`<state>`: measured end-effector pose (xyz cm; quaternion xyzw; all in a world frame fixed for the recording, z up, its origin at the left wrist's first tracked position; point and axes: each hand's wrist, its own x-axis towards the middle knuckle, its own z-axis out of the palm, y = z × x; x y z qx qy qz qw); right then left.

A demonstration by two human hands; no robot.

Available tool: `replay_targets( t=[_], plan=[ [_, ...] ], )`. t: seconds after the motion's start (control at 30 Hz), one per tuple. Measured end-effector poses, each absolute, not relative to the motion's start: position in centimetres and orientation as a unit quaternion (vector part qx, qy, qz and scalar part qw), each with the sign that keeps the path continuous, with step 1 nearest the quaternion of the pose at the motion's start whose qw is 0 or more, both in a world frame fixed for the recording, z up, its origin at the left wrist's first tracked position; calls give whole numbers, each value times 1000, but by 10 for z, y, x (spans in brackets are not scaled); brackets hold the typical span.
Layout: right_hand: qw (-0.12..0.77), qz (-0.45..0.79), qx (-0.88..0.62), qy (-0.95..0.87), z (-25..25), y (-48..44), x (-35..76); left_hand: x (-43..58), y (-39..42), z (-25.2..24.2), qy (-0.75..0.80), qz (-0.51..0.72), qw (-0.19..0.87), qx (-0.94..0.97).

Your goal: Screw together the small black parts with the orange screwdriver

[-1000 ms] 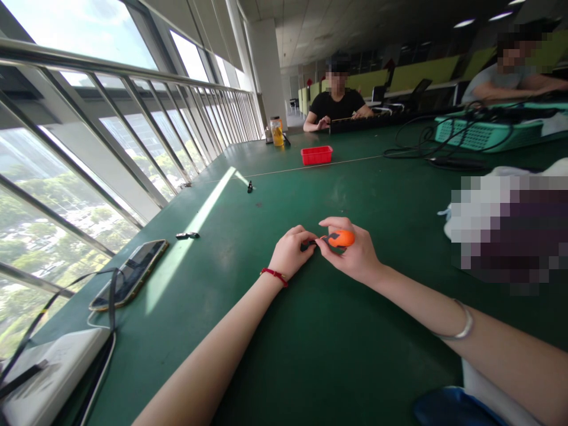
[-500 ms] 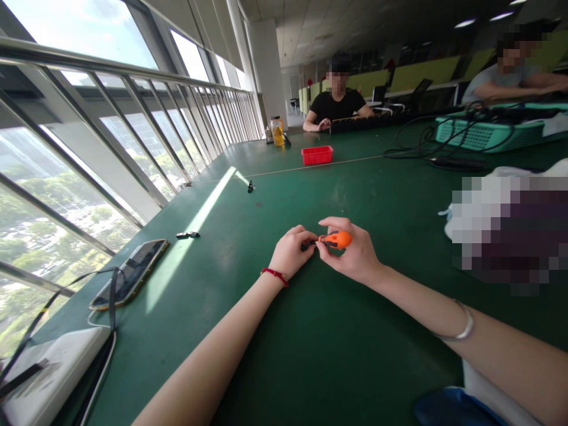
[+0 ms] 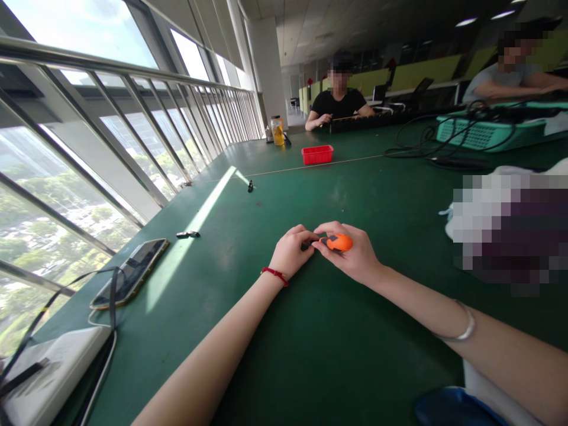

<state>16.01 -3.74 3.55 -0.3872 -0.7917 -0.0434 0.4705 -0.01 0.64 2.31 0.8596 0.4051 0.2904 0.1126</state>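
Observation:
My right hand [image 3: 350, 251] is closed round a screwdriver [image 3: 339, 242] with an orange and dark grey handle. The handle's rounded end faces me, and its tip points left toward my other hand. My left hand [image 3: 293, 249], with a red cord bracelet at the wrist, pinches a small dark piece [image 3: 312, 241] at the screwdriver's tip. Fingers cover most of that piece, so its kind cannot be made out. Both hands meet low over the green table [image 3: 346, 343].
Small black parts [image 3: 188, 235] and another [image 3: 250, 186] lie to the left. A phone [image 3: 131, 275] and white power strip [image 3: 57, 373] sit at the left edge. Farther back are a red tray [image 3: 317, 155], a jar [image 3: 277, 131], a teal basket [image 3: 492, 133] and two people.
My right hand's fingers have closed in on the screwdriver handle, and the handle has turned slightly. My left hand stays in place. Across the table, a person's hand has risen a little.

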Motion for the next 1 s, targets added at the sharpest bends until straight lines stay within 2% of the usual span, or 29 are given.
replay_targets(
  t=[0.23, 0.43, 0.63, 1.0],
  plan=[
    [497, -77, -387, -773, 33, -37, 159, 0, 7, 22, 404, 298, 125, 856],
    [476, -76, -395, -782, 36, -38, 159, 0, 6, 24, 410, 287, 120, 857],
    [507, -81, -381, -769, 34, -36, 159, 0, 4, 25, 415, 288, 122, 854],
    [491, -59, -403, -770, 34, -38, 160, 2, 4, 26, 419, 282, 113, 855]
  ],
)
